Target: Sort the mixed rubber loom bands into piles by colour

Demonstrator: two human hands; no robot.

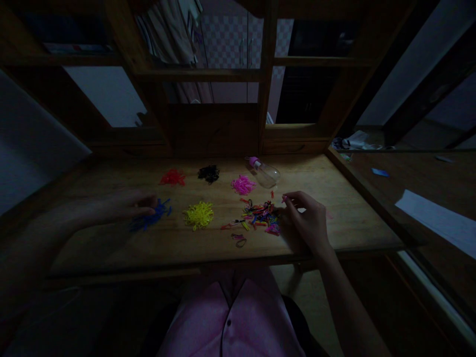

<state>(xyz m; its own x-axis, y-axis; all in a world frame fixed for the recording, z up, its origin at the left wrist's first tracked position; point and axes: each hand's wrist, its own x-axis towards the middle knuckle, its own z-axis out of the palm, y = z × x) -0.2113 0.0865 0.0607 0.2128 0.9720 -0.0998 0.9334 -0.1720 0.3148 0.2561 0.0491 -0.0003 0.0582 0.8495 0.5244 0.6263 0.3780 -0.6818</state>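
Observation:
My left hand (136, 204) is over the pile of small blue rubber bands (158, 213) on the left, thumb and forefinger drawn close together at its edge. Dim light hides what is between those fingertips. At the right, my right hand (307, 213) pinches a tiny pink rubber band (284, 199) just above the table. Beside it lies a loose pile of mixed-colour rubber bands (262, 214). A yellow pile (199, 215) lies between the blue and mixed piles. Farther back are red (173, 177), black (208, 173) and pink (243, 184) piles.
A clear bottle (268, 176) with a pink cap lies on its side behind the mixed pile. The wooden desk (208, 245) has a shelf frame (201, 75) along its back. On the side surface at right are a white paper strip (439, 218) and a blue card (380, 172).

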